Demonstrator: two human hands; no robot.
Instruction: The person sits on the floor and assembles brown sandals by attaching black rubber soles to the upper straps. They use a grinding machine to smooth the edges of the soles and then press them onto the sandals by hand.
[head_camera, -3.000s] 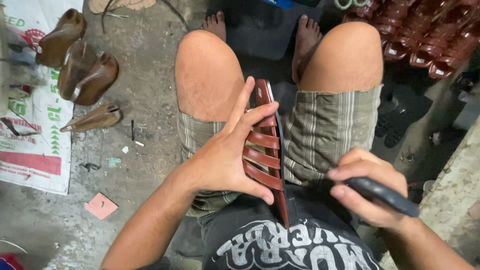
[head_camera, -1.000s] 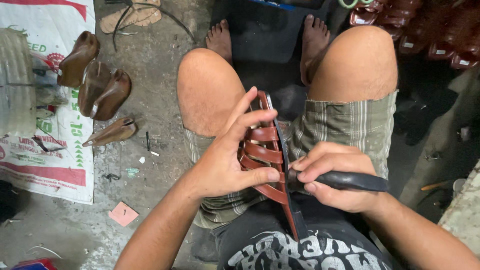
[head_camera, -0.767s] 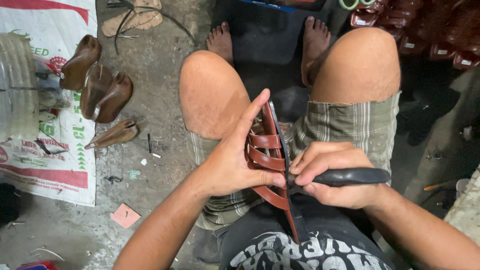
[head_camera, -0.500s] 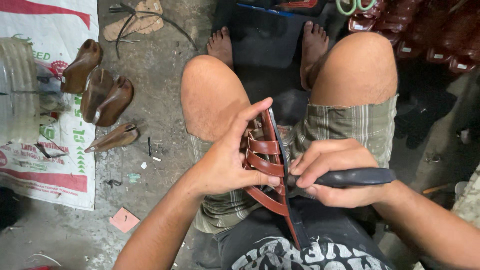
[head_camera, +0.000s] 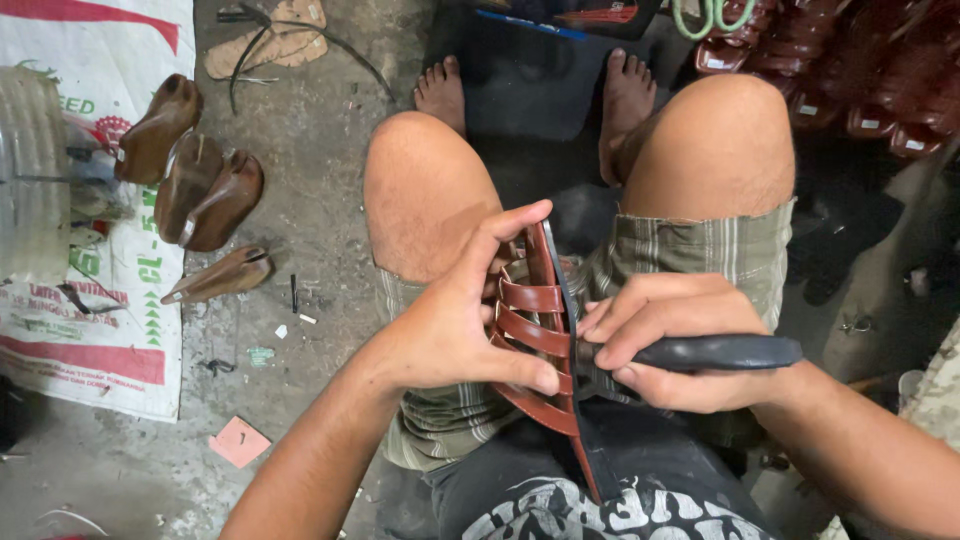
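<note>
A reddish-brown strappy sandal (head_camera: 535, 330) stands on edge in my lap between my knees, its dark sole edge facing right. My left hand (head_camera: 455, 320) clasps its straps, thumb along the lower straps and fingers reaching up over the top. My right hand (head_camera: 665, 335) grips a tool with a black handle (head_camera: 725, 352), whose tip is pressed against the sandal's sole edge; the tip itself is hidden by my fingers. I sit in striped shorts with bare feet on a dark mat.
Several brown wooden shoe lasts (head_camera: 195, 185) lie on the concrete floor and a printed sack (head_camera: 90, 330) at the left. Stacked reddish sandals (head_camera: 840, 70) fill the upper right. A pink scrap (head_camera: 238, 441) lies on the floor, with loose soles (head_camera: 270, 45) at the top.
My right hand brought the tool in from the lower right until it met the sandal's sole edge. My left hand shifted its grip on the straps, and the view drifted slightly.
</note>
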